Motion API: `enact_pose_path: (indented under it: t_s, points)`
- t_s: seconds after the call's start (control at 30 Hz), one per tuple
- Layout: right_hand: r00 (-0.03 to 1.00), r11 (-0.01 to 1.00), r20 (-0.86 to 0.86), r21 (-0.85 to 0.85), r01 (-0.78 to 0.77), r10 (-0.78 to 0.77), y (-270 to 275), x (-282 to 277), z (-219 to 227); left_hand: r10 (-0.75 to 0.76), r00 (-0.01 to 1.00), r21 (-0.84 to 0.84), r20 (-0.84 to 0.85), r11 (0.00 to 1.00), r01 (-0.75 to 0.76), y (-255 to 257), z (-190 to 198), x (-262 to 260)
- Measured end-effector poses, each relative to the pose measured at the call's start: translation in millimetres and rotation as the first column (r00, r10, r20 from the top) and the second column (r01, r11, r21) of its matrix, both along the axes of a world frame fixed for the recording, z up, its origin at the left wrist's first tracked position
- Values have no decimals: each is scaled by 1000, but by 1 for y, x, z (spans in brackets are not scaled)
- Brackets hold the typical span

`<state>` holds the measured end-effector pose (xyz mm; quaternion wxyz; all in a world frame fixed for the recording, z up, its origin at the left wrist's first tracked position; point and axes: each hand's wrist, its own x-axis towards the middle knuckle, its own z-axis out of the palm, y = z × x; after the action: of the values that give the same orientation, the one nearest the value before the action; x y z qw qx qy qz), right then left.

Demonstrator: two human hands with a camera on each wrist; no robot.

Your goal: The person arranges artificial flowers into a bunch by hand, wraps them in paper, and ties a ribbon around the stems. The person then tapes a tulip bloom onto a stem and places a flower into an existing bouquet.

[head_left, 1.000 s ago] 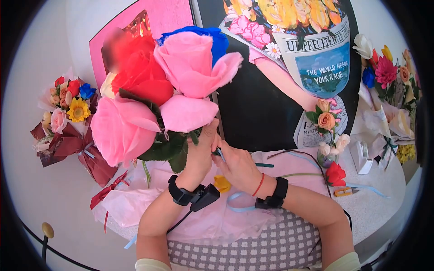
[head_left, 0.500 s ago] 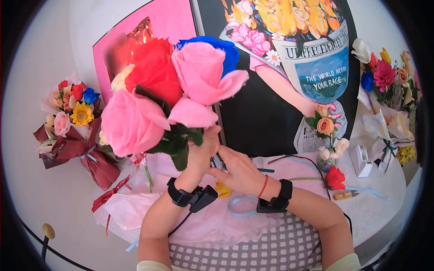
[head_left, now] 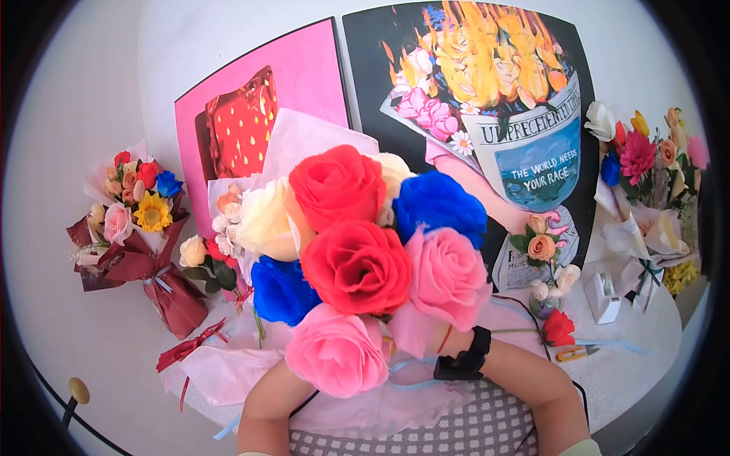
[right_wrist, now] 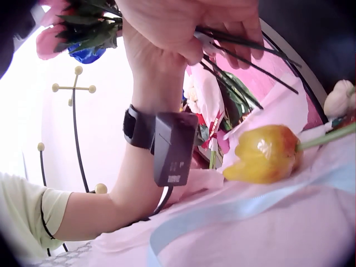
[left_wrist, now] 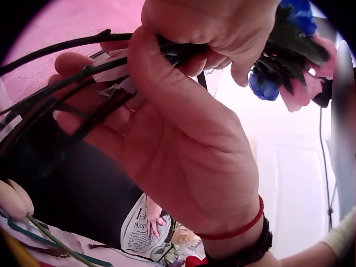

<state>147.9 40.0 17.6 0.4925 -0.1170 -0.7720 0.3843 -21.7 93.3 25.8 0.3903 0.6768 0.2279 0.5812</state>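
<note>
A bouquet of large artificial roses (head_left: 357, 266) in red, pink, blue and cream faces the head camera and hides both hands there. In the left wrist view, my left hand (left_wrist: 211, 22) grips the dark stems (left_wrist: 89, 71) just below the leaves and blooms. Farther down the stems is my right hand (left_wrist: 186, 119), its thumb bent over them and its fingers behind. A pale strip (left_wrist: 115, 73) lies around the stems at the right hand's fingers. The stem ends fan out past that hand.
Pink wrapping paper (head_left: 209, 372) covers much of the table, with a yellow tulip (right_wrist: 264, 154) and light blue ribbon (right_wrist: 222, 208) on it. A maroon-wrapped bouquet (head_left: 163, 292) stands left. At right are a tape dispenser (head_left: 602, 298), orange-handled snips (head_left: 574, 353) and a red rose (head_left: 559, 328).
The bouquet has come down and tipped its blooms toward the head camera, now covering both hands. The head view has shifted, showing more of the posters' tops.
</note>
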Motion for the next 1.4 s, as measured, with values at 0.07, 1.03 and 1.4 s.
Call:
enact_pose_path:
  t_s: [0.07, 1.03, 1.4]
  points:
    - [996, 989, -14, 120, 86, -85, 6, 10, 18, -15, 1000, -9, 1, 1000, 15, 1, 1, 2]
    - [878, 592, -110, 699, 402, -466, -67, 93, 125, -352, 934, -354, 56, 868, 349, -17, -40, 75]
    - [288, 696, 634, 641, 323, -717, -71, 193, 118, -558, 802, -537, 214, 619, 573, -50, -90, 140]
